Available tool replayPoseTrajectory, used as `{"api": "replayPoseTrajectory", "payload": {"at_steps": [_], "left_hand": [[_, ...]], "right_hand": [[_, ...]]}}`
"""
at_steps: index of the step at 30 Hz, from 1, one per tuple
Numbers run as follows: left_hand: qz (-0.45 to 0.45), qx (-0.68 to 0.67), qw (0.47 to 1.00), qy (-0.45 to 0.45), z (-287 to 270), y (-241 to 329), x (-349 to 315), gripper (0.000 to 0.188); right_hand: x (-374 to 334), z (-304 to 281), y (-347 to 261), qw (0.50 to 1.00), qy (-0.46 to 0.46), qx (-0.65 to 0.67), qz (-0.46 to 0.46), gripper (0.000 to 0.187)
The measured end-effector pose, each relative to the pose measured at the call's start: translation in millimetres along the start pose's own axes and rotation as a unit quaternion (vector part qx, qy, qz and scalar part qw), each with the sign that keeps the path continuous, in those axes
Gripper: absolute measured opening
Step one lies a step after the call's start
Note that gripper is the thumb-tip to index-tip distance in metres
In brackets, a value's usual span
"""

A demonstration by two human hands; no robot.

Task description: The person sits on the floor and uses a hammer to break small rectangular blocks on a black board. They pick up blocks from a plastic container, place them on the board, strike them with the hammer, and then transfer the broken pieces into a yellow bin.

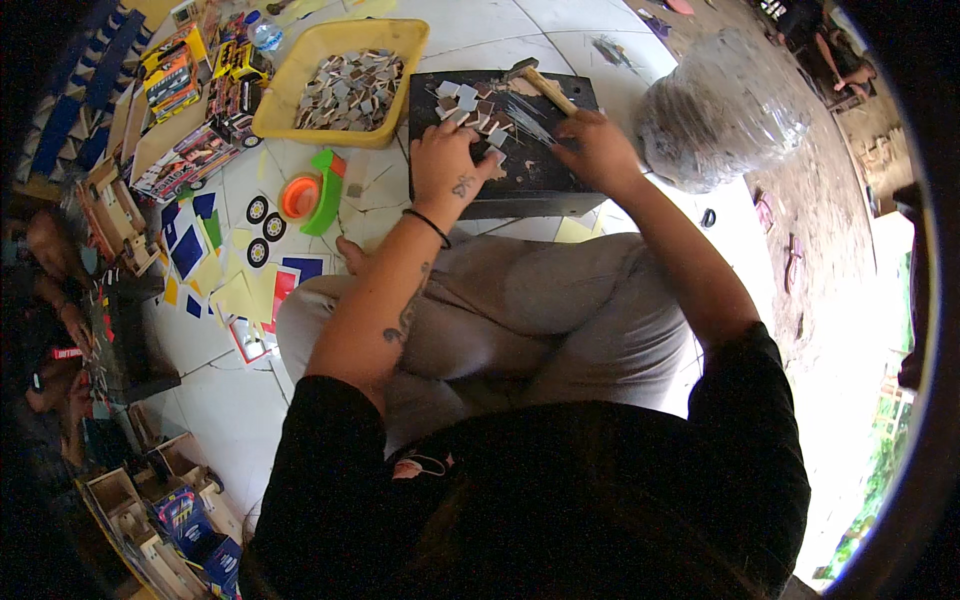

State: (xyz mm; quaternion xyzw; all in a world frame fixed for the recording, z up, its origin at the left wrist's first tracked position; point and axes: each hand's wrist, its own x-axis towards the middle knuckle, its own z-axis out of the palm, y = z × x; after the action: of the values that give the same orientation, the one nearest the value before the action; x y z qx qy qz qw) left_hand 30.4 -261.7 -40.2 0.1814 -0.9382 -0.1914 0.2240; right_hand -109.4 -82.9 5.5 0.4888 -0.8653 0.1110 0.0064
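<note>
My left hand (447, 168) rests at the near left of a black box-like block (545, 180). Its fingers are bent over the near edge of a small pile of flat square pieces (462, 98), grey and brown. One grey-white piece (497, 154) shows at its thumb and seems pinched there. At the block's right side, my right hand (597, 150) is curled over the lower end of a hammer's wooden handle (552, 92). The hammer's metal head lies at the block's far edge. Thin metal nails or pins (530, 122) lie between my hands; the right fingertips are partly hidden.
A yellow tub (268, 125) of similar pieces stands far left. Right of the block sits a plastic-wrapped bundle (715, 115). Leftward lie an orange tape roll (299, 197) in a green dispenser (327, 205), black wheels (258, 252), paper scraps and toy trucks (195, 160). Another person's hand (75, 325) shows at left.
</note>
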Motion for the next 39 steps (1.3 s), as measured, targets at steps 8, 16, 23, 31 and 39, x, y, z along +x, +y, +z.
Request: {"api": "replayPoseTrajectory", "payload": {"at_steps": [8,16,23,31,39], "left_hand": [[0.007,-0.138,0.99,-0.013,-5.2,8.2,-4.2,0.014],[0.059,-0.101,0.992,0.051,-18.3,-13.3,-20.2,0.01],[0.02,-0.19,0.981,0.025,-3.9,-22.5,-16.3,0.014],[0.005,-0.23,0.973,0.016,-2.6,-31.8,-12.1,0.013],[0.002,-0.206,0.978,-0.015,-9.3,-31.8,-9.9,0.016]], "right_hand": [[67.6,24.0,-58.5,0.984,-0.067,-0.107,0.125,0.026],[54.6,17.5,-34.4,0.988,-0.018,0.06,0.143,0.03],[43.0,31.8,-41.0,0.869,0.055,0.482,0.096,0.016],[45.3,52.7,-58.9,0.907,0.014,0.416,0.066,0.016],[40.4,45.3,-69.8,0.927,0.087,0.365,-0.013,0.008]]}}
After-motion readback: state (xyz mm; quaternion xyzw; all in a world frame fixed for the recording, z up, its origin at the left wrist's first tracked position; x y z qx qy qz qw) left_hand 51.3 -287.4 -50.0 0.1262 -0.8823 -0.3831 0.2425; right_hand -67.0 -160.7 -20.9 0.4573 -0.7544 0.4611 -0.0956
